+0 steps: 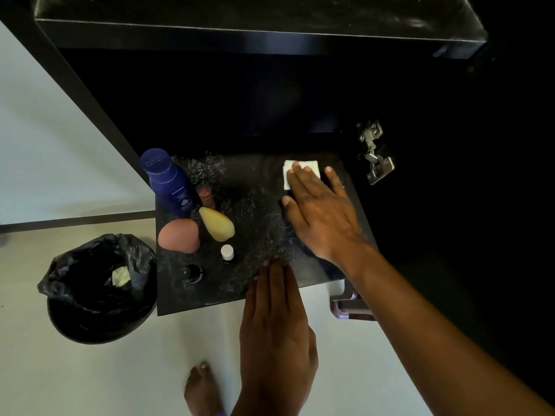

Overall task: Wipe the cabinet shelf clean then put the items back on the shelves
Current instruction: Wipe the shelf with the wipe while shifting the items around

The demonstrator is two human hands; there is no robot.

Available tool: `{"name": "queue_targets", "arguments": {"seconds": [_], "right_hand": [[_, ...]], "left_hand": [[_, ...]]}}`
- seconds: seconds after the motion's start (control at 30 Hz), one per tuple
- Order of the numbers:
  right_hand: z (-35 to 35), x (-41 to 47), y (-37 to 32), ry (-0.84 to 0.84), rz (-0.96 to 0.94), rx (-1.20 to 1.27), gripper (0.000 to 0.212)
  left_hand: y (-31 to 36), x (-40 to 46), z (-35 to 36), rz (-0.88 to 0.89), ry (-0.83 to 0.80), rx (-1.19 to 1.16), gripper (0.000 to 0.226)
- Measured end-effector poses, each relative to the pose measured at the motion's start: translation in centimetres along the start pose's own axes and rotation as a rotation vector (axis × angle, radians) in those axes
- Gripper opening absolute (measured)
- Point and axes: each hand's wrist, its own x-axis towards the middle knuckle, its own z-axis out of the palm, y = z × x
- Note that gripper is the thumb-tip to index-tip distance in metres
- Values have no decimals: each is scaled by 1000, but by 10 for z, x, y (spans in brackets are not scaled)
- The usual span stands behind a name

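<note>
A home bathroom or dressing corner, probably, is showing here: a lotion bottle (169, 183), makeup sponges (179, 235) and small vials (227, 252) are standing on a dark cabinet shelf (264, 235), a lined waste bin (99, 292) is sitting on pale floor beside a bare foot (202, 388).

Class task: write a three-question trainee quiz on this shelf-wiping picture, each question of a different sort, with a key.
1. True or false: the right hand presses a white wipe flat on the black shelf.
2. Which item stands nearest the shelf's back left corner? A) pink makeup sponge B) blue Nivea bottle C) white-capped small bottle
3. Fill in: the lined bin stands on the floor to the shelf's ____.

Key: 1 true; 2 B; 3 left.
</note>
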Motion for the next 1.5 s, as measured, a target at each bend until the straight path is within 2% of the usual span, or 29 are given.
{"name": "queue_targets", "arguments": {"seconds": [0.13, 0.27, 0.37, 0.43, 0.53, 0.6, 0.7, 0.83, 0.93, 1.0, 1.1, 1.2, 1.5], "right_hand": [[3, 27, -2, -9, 82, 47, 64], [1, 39, -27, -40, -67, 112, 64], [6, 9, -32, -56, -175, 108, 63], [12, -22, -24, -82, -129, 109, 64], [17, -51, 0, -106, 50, 63, 68], [12, -48, 20, -83, 135, 1, 69], [1, -5, 29, -94, 190, 35, 70], [-2, 31, 6, -126, 78, 83, 70], [2, 0, -13, -124, -54, 112, 68], [7, -35, -16, -122, -67, 101, 69], [15, -67, -1, -122, 73, 15, 74], [14, -55, 14, -122, 211, -109, 82], [-9, 54, 30, -156, 348, -17, 90]], "left_hand": [[0, -2, 0, 16, 6, 12, 104], [-1, -3, 3, 29, 28, 10, 103], [-5, -6, 4, 35, 36, -11, 103], [-10, -8, 4, 34, 38, -26, 106], [-11, -8, 7, 10, -7, -26, 114], [-4, -9, 7, 24, 13, -30, 115], [-1, -7, 8, 24, 22, -35, 113], [-3, -5, 7, 31, 45, -29, 113], [-4, -6, 8, 45, 50, -14, 108], [-5, -4, 10, 33, 43, -18, 106], [-5, -2, 12, 15, 23, -40, 110], [-4, -5, 10, 40, 51, -31, 114], [-6, -12, 9, 80, 74, 11, 111]]}}
